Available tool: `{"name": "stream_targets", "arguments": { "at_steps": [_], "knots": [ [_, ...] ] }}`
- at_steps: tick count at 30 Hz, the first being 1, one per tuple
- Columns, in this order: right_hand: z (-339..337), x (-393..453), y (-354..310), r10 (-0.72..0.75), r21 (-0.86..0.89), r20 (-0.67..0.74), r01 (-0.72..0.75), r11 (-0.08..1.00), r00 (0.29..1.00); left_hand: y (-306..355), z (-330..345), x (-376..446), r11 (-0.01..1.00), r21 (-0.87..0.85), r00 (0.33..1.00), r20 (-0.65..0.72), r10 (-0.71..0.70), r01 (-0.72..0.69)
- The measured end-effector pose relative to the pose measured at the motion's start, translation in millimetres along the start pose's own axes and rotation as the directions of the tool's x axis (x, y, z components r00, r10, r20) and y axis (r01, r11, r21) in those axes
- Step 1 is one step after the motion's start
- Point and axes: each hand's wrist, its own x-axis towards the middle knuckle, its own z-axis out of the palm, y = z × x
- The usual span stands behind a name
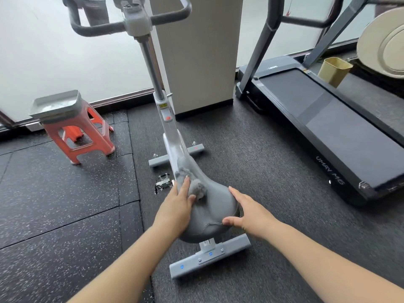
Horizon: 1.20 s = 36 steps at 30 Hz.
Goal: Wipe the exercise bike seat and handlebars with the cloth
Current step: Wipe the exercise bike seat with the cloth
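Observation:
The exercise bike's grey seat (212,213) is at the centre bottom, its nose pointing away from me. A fluffy grey cloth (193,184) lies bunched on the seat's front left part. My left hand (177,206) lies on the seat's left side with straight fingers pressing the cloth against it. My right hand (247,212) rests flat on the seat's right edge, thumb on the top. The dark handlebars (96,29) sit high at the top left on the grey post (153,73).
An orange stool (87,136) carrying a grey tray (56,103) stands at the left. A black treadmill (328,119) runs along the right, with a yellow bin (334,71) behind it. A beige pillar (203,51) rises behind the bike. A pedal (162,182) sticks out left of the seat.

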Motion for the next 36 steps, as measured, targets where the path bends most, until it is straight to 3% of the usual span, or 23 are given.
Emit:
{"name": "stream_targets", "arguments": {
  "at_steps": [4,7,9,11,15,23,26,29,34,36],
  "knots": [
    [-0.6,-1.9,-1.8,0.023,-0.021,-0.003,-0.023,1.0,1.0,-15.9,4.6,-31.0,0.991,0.023,0.992,-0.008,0.13,-0.129],
    [-1.0,-1.5,-3.0,0.01,-0.039,-0.006,-0.01,0.999,1.0,-19.8,-9.9,-33.7,0.985,-0.061,0.986,-0.029,0.161,-0.163],
    [-2.3,0.2,-3.0,-0.01,-0.061,0.003,0.01,0.998,1.0,-12.2,-20.0,-23.0,0.975,-0.2,0.987,-0.148,0.068,-0.097],
    [-4.3,2.2,-2.6,-0.034,-0.083,0.021,0.035,0.996,0.999,-2.8,-16.8,-6.9,0.949,-0.313,0.989,-0.142,-0.029,-0.017],
    [-5.9,6.1,3.3,-0.072,-0.084,0.048,0.076,0.994,0.996,5.9,12.6,5.8,0.988,-0.112,0.993,-0.036,-0.114,0.11],
    [-20.0,-0.7,16.9,-0.218,-0.081,0.133,0.229,0.97,0.967,36.6,42.1,-40.4,0.957,0.271,0.981,-0.189,-0.053,0.104],
    [-31.1,-7.9,22.4,-0.276,-0.097,0.192,0.298,0.95,0.942,57.6,61.7,-54.6,0.952,0.228,0.95,-0.278,-0.138,0.205],
    [-38.6,-11.6,26.5,-0.325,-0.092,0.211,0.349,0.932,0.922,63.2,79.0,-70.3,0.955,0.202,0.928,-0.346,-0.14,0.219],
    [-33.9,-15.6,31.0,-0.337,-0.064,0.221,0.358,0.931,0.915,59.8,91.0,-99.0,0.977,0.18,0.933,-0.358,-0.043,0.114],
    [-32.9,-15.4,32.7,-0.335,-0.033,0.205,0.348,0.937,0.92,63.3,78.5,-101.3,0.998,0.011,0.914,-0.402,-0.058,0.069]
  ]
}}
